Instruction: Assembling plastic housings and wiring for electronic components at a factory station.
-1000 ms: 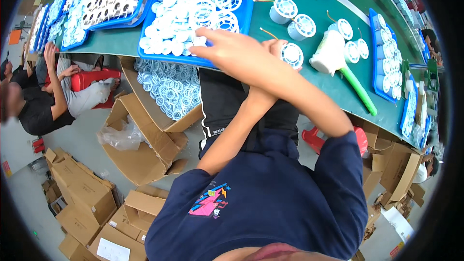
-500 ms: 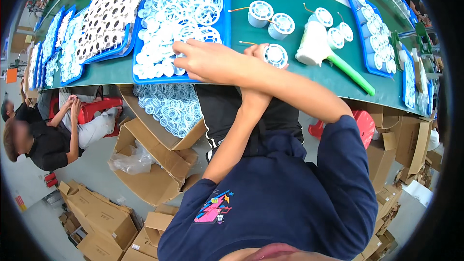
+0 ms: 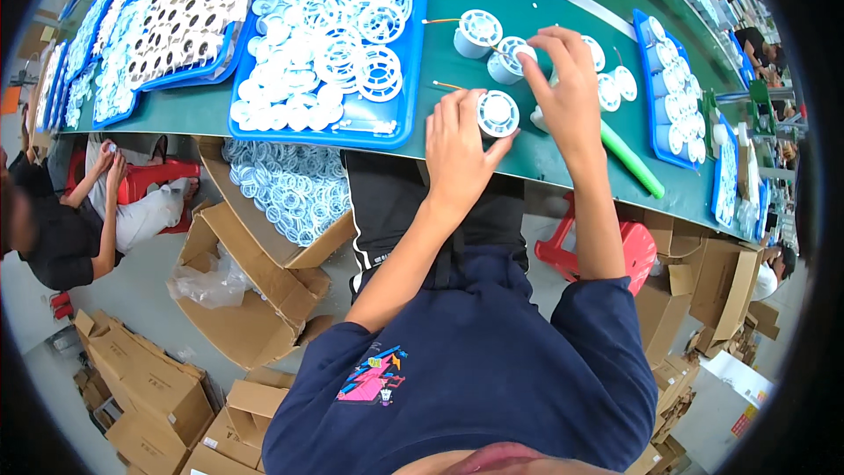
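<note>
My left hand (image 3: 459, 136) curls its fingers and thumb round a white cylindrical housing (image 3: 498, 114) near the green table's front edge. A white round cap sits in the middle of the housing's slotted top, and a thin wire sticks out at its left. Above the table to the right is my right hand (image 3: 570, 88), open, its fingers apart and bent, with nothing seen in them. It partly covers a mallet, whose green handle (image 3: 631, 158) shows below it; the head is mostly hidden. Beside its fingertips stands a second housing (image 3: 507, 62), with a third housing (image 3: 478, 33) further left.
A blue tray (image 3: 410, 114) of white rings and round caps lies left of my hands. Another blue tray (image 3: 658, 127) at right holds several housings. More housings (image 3: 608, 91) stand behind my right hand. Below the table are a cardboard box (image 3: 318, 251) of rings and a red stool (image 3: 635, 251).
My right hand has left the tray of caps, uncrossing from my left arm and moving right toward the mallet. The held housing now has a white cap on its top.
</note>
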{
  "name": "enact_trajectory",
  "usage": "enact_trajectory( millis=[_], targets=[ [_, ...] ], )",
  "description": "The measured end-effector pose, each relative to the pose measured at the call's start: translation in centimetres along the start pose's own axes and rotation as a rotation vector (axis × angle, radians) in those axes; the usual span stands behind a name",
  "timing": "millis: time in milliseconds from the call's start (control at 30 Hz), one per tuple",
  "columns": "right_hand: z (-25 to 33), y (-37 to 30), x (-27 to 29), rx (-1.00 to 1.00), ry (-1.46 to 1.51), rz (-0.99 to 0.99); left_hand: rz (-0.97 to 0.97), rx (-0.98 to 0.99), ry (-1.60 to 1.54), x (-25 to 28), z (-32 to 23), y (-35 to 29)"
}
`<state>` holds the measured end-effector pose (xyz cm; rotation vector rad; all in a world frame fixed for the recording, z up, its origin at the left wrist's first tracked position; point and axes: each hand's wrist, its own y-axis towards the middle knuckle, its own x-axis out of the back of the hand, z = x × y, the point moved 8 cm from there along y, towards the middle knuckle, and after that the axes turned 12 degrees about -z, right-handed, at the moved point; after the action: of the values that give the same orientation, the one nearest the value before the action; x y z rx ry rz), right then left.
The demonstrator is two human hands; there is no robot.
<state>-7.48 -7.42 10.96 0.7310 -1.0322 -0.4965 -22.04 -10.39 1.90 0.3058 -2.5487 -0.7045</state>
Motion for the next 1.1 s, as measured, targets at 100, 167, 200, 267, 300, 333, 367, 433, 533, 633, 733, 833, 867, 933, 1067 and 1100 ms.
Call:
enact_trajectory(
  millis=[100,167,200,267,300,333,367,433,533,633,733,833,867,933,1067,1100],
  targets=[
    [4.2,0.7,-1.9,0.065,0.246,0.090,0.020,0.011,0.019,0.0,0.1,-0.2],
    [7.7,0.5,-5.3,0.091,0.324,0.284,0.124,0.006,0.070,-1.0,1.1,-1.0],
    [9.2,0.2,-7.3,0.151,0.294,0.340,0.090,0.046,0.012,-0.8,1.2,-0.5],
    [11.2,-0.3,-10.6,0.248,0.254,0.420,0.055,0.078,-0.096,-0.9,1.0,-0.2],
    [11.4,-0.8,-12.2,0.283,0.220,0.467,0.053,0.079,-0.093,-0.7,1.0,-0.3],
    [11.5,-1.1,-13.2,0.327,0.212,0.474,0.082,0.093,-0.138,-0.8,1.1,-0.5],
    [11.2,-1.3,-13.3,0.328,0.214,0.471,0.112,0.106,-0.184,-0.9,1.1,-0.7],
    [10.5,-0.8,-13.3,0.208,0.234,0.559,0.085,0.032,-0.122,-0.9,0.9,-0.9],
    [9.4,-0.1,-11.8,0.137,0.280,0.515,0.072,-0.026,-0.086,-0.6,0.2,-1.0],
    [8.3,0.8,-6.6,0.007,0.372,0.376,0.114,0.073,-0.080,-0.3,0.9,-0.8],
    [2.9,-3.5,0.9,-0.724,0.588,0.277,0.071,0.033,0.016,-0.1,0.7,-0.5],
    [-1.4,-10.6,6.9,-0.968,0.540,0.071,0.040,0.009,0.052,0.0,0.1,0.1],
    [-2.3,-13.2,7.7,-1.061,0.532,0.005,0.049,0.015,0.047,-0.2,0.1,0.0],
    [-3.2,-16.3,8.0,-1.086,0.448,-0.103,0.020,-0.026,0.048,0.0,0.0,0.2],
    [-4.1,-17.7,7.9,-1.157,0.175,-0.105,0.028,-0.044,0.046,-0.3,-0.1,0.0],
    [-3.8,-16.9,8.0,-0.998,0.014,-0.035,0.018,-0.047,0.043,-0.3,-0.1,0.0]
  ],
)
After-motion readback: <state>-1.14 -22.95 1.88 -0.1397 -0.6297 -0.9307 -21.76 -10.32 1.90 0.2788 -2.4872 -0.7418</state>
